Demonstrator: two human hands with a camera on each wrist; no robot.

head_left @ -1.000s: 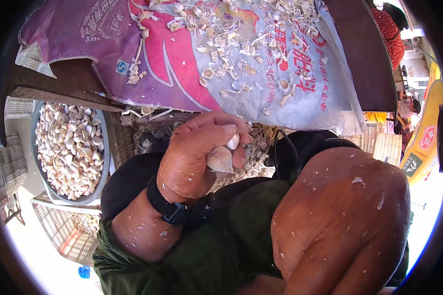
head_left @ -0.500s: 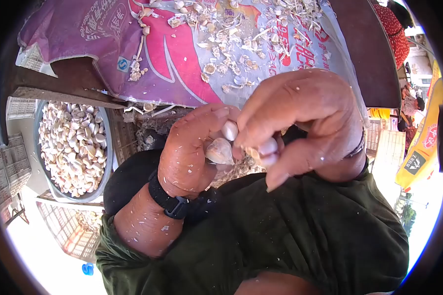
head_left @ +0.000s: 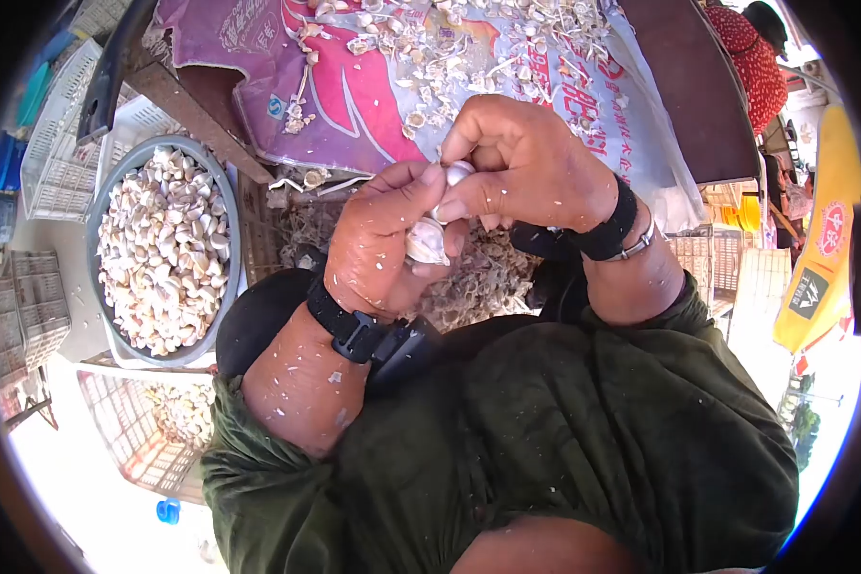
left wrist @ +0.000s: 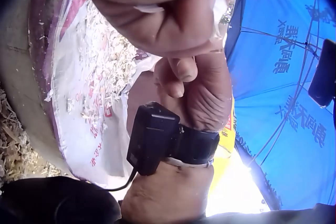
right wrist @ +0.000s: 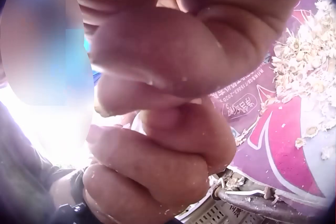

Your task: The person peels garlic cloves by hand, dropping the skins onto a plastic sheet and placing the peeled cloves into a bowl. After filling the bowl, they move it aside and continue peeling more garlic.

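My left hand (head_left: 378,230) is cupped, with a pale garlic clove (head_left: 428,242) resting against its curled fingers in the head view. Between the two hands, at the left thumb tip, is a purplish-white piece of garlic (head_left: 459,173). The right hand (head_left: 536,163) pinches that piece with thumb and fingers, its fingertips right against the left hand's. In the left wrist view, the right hand (left wrist: 194,85) shows behind the near left fingers, and a bit of white skin (left wrist: 218,11) shows. Fingers of both hands hide most of the garlic in the right wrist view.
A table covered by a printed sack (head_left: 354,91), strewn with garlic skins and stalks (head_left: 430,53), stands ahead. At left is a grey tub (head_left: 231,230) heaped with cloves, a plastic crate (head_left: 115,421) below it. Peelings (head_left: 488,273) lie beneath the hands.
My right hand came from low at the right up to the left hand, bringing a piece of garlic. Both hands now meet at it, and the view has shifted slightly.
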